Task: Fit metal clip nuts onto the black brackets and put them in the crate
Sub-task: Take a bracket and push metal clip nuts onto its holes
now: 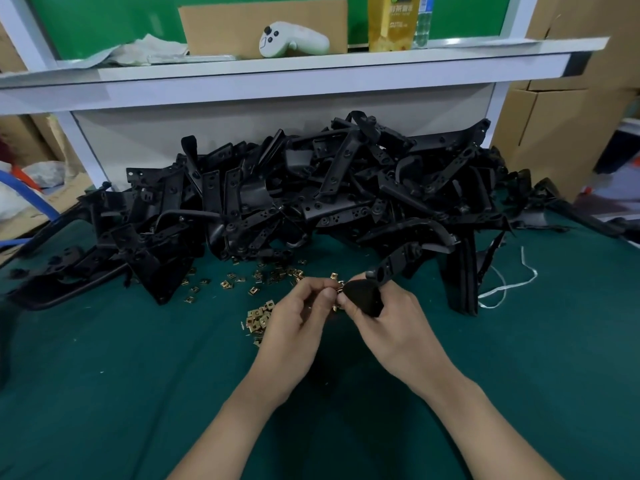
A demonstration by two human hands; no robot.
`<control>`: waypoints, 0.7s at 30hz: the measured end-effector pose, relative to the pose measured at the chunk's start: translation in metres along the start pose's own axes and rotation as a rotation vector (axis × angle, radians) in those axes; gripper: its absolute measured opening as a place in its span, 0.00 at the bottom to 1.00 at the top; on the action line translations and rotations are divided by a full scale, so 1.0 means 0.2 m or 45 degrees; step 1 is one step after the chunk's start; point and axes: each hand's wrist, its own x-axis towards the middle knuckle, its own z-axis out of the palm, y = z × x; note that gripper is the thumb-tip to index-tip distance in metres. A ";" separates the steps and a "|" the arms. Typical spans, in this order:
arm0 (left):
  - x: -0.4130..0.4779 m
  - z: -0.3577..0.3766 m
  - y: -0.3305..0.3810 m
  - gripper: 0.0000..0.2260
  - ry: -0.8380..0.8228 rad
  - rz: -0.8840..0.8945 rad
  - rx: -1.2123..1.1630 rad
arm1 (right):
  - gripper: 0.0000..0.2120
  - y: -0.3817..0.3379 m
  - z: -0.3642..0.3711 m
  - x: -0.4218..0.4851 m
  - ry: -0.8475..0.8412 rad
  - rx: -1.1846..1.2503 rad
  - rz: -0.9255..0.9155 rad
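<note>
Centre of frame: left hand [294, 317] pinches a small brass metal clip nut [337, 289] at the edge of the black plastic bracket [363, 298], which the right hand [391, 323] grips with curled fingers. If it goes on crooked, I reckon it'll pop off into the loose brass nuts [258, 317] on the green felt surface [138, 375]. No crate in view.

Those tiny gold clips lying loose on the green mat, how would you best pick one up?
Probably from straight above, pinching two opposite edges between thumb and fingertip. The clip nuts lie flat and thin on the mat, leaving no side to get under. A lone clip apart from the heap looks easiest, as nothing crowds it.
</note>
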 end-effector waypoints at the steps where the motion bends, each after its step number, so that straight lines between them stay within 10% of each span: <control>1: 0.00 0.00 0.00 0.08 -0.002 0.005 0.008 | 0.05 0.00 0.00 0.00 -0.006 0.009 -0.014; 9: 0.06 -0.04 -0.04 0.08 0.285 -0.008 -0.203 | 0.09 0.00 -0.03 0.01 0.187 0.167 0.031; 21: 0.06 -0.03 -0.08 0.07 0.412 -0.150 0.072 | 0.16 0.08 0.03 0.04 -0.060 -0.813 -0.092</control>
